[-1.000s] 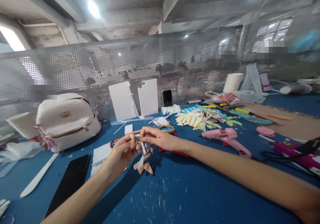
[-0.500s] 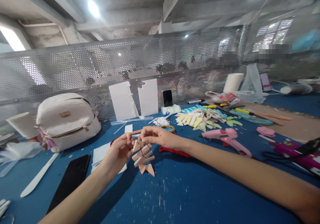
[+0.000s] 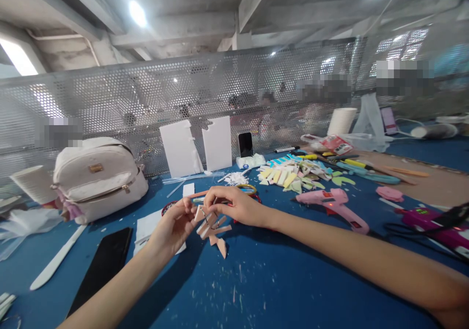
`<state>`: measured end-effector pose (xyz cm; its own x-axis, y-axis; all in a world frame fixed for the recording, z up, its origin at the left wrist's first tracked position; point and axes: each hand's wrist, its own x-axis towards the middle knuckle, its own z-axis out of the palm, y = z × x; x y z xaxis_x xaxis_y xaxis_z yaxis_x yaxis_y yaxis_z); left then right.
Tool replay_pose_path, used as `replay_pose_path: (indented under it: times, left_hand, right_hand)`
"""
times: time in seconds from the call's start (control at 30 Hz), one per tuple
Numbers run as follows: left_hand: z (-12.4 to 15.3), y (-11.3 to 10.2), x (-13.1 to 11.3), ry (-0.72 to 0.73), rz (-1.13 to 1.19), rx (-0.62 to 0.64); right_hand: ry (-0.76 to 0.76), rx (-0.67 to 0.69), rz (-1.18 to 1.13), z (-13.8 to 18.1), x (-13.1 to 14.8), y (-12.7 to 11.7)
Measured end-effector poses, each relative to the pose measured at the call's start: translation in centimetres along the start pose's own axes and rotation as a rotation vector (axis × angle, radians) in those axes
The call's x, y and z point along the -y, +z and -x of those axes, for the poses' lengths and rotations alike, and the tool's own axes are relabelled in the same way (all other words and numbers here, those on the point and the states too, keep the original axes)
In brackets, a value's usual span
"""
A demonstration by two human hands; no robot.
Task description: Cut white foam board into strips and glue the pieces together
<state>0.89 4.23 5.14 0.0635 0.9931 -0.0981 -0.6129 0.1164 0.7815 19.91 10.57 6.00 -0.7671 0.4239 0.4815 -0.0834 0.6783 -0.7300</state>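
My left hand (image 3: pixel 172 226) and my right hand (image 3: pixel 234 204) meet over the blue table (image 3: pixel 256 280), both pinching a small pink foam figure (image 3: pixel 212 229) made of several strips with a pointed tail. The left fingers grip its upper left edge. The right fingers close on its top from the other side. The figure hangs just above the table surface. Red scissors (image 3: pixel 252 198) lie partly hidden behind my right hand.
A white backpack (image 3: pixel 97 175) and a dark phone (image 3: pixel 100 265) lie at the left. A pink glue gun (image 3: pixel 335 204), coloured foam scraps (image 3: pixel 293 175), white foam boards (image 3: pixel 196 145) and a purple tool (image 3: pixel 432 221) are spread behind and to the right. A perforated metal screen (image 3: pixel 110 104) backs the table.
The foam figure has been turned between my fingers, so its strips now face me and fan out. Both hands stay in nearly the same place.
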Motion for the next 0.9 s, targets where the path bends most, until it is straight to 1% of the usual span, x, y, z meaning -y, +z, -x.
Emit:
replay_pose_path:
  times: [0.13, 0.27, 0.67, 0.9]
  left_hand:
    - [0.01, 0.10, -0.02, -0.003, 0.033, -0.035]
    - [0.24, 0.20, -0.38, -0.005, 0.079, -0.050]
    - [0.45, 0.49, -0.92, 0.064, 0.181, -0.057]
    - [-0.16, -0.11, -0.51, 0.055, 0.165, -0.100]
  right_hand:
    - [-0.082, 0.027, 0.089, 0.10, -0.04, -0.10]
    - [-0.127, 0.073, 0.165, 0.09, -0.26, -0.05]
    - [-0.160, 0.086, 0.256, 0.12, -0.35, -0.08]
    - [-0.198, 0.065, 0.265, 0.17, -0.21, 0.01]
